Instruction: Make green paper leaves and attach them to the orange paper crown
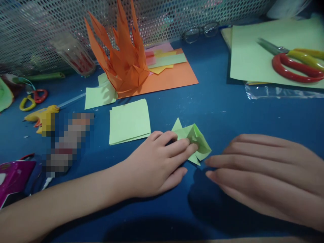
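A small folded piece of light green paper [188, 133] lies on the blue table, with points sticking out and a raised pocket-like fold at its right. My left hand [162, 160] rests palm down over its left part, fingertips pressing on the paper and the thumb apart on the table. Close to the paper's lower right corner is my right hand [263, 172], its fingers stretched out side by side and the thumb just below them. Nothing shows between its fingertips, which seem to stop just short of the paper.
A stack of green squares [130, 119] lies left of the folded piece. Behind it stands a spiky orange paper model [129, 67] on orange paper. Scissors [296, 64] lie on green sheets at right. A yellow glue gun [43, 116] is at left, before a perforated metal panel [162, 20].
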Tool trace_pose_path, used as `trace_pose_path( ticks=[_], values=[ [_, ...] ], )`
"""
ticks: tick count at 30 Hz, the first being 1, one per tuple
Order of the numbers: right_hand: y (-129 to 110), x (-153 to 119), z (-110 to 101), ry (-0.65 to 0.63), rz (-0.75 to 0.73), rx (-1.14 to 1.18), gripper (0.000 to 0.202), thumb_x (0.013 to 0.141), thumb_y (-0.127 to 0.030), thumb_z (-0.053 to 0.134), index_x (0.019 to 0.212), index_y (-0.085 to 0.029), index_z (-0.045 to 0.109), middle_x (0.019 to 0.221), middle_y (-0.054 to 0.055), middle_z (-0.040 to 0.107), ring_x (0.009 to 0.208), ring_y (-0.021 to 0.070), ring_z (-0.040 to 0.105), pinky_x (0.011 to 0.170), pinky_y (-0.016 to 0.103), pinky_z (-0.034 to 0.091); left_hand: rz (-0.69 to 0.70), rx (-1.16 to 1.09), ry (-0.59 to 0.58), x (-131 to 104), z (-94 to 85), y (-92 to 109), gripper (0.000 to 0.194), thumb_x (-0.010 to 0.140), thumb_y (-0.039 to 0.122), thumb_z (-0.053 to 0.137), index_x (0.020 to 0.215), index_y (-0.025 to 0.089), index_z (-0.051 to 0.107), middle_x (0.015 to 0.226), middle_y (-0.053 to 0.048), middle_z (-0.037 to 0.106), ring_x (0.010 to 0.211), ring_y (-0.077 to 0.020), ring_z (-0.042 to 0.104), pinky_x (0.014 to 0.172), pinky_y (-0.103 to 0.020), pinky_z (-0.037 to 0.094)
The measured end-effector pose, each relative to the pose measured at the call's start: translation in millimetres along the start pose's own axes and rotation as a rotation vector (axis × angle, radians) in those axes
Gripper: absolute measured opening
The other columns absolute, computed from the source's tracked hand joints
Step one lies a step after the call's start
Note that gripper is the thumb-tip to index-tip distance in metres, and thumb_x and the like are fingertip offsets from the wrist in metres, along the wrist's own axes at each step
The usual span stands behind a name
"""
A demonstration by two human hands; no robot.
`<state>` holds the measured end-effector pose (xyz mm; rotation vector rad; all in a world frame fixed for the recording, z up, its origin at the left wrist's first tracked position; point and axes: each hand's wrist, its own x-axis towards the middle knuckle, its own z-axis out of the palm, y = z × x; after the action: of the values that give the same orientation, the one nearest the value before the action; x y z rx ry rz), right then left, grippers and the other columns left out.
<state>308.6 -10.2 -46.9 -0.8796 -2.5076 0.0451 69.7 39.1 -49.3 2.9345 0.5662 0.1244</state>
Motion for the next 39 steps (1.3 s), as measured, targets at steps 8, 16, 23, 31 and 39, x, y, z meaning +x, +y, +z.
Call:
trace_pose_path(
  ticks=[8, 16, 23, 31, 39],
  values=[
    [20, 18, 0, 0.08, 0.008, -0.153, 0.022, 0.096, -0.012, 0.046, 0.109, -0.023, 0.059, 0.091, 0.003, 0.07, 0.079, 0.0144, 0.063, 0.066, 0.028, 0.049, 0.005, 0.016, 0.007, -4, 0.3, 0, 0.046, 0.102, 0.031, 0.034, 0.137, 0.007, 0.052, 0.126, -0.012, 0.066, 0.104, -0.0296, 0.05, 0.085, -0.044, 0.043],
    [30, 21, -7, -0.042, -0.3, -0.353, 0.032, 0.1, -0.026, 0.045, 0.079, -0.022, 0.069, 0.081, 0.008, 0.065, 0.069, 0.0209, 0.052, 0.064, 0.039, 0.046, -0.028, -0.082, 0.029, 0, 1.3, 1, 0.047, 0.1, 0.032, 0.038, 0.14, 0.01, 0.051, 0.123, -0.01, 0.065, 0.095, -0.0279, 0.047, 0.082, -0.046, 0.044],
    [24, 27, -7, -0.059, -0.429, -0.391, 0.05, 0.099, -0.002, 0.029, 0.079, -0.02, 0.072, 0.077, 0.004, 0.07, 0.068, 0.0174, 0.058, 0.072, 0.037, 0.045, -0.054, -0.109, 0.029, 5, -3.4, 4, 0.039, 0.097, 0.03, 0.043, 0.127, 0.012, 0.059, 0.112, -0.011, 0.065, 0.093, -0.0278, 0.047, 0.078, -0.044, 0.043],
    [24, 25, -6, -0.055, -0.437, -0.331, 0.05, 0.102, -0.007, 0.028, 0.082, -0.022, 0.071, 0.086, 0.001, 0.074, 0.078, 0.0174, 0.06, 0.081, 0.037, 0.044, -0.028, -0.058, 0.019, 6, -4.8, 2, 0.035, 0.099, 0.031, 0.042, 0.123, 0.015, 0.059, 0.112, -0.009, 0.065, 0.092, -0.0281, 0.048, 0.078, -0.044, 0.043],
    [23, 23, -3, -0.086, -0.432, -0.295, 0.044, 0.101, -0.008, 0.033, 0.082, -0.022, 0.07, 0.082, 0.001, 0.069, 0.072, 0.0172, 0.056, 0.081, 0.038, 0.043, 0.052, 0.029, 0.04, 5, -4.0, -1, 0.035, 0.102, 0.036, 0.041, 0.123, 0.015, 0.06, 0.109, -0.008, 0.065, 0.095, -0.028, 0.049, 0.081, -0.042, 0.041]
  ],
)
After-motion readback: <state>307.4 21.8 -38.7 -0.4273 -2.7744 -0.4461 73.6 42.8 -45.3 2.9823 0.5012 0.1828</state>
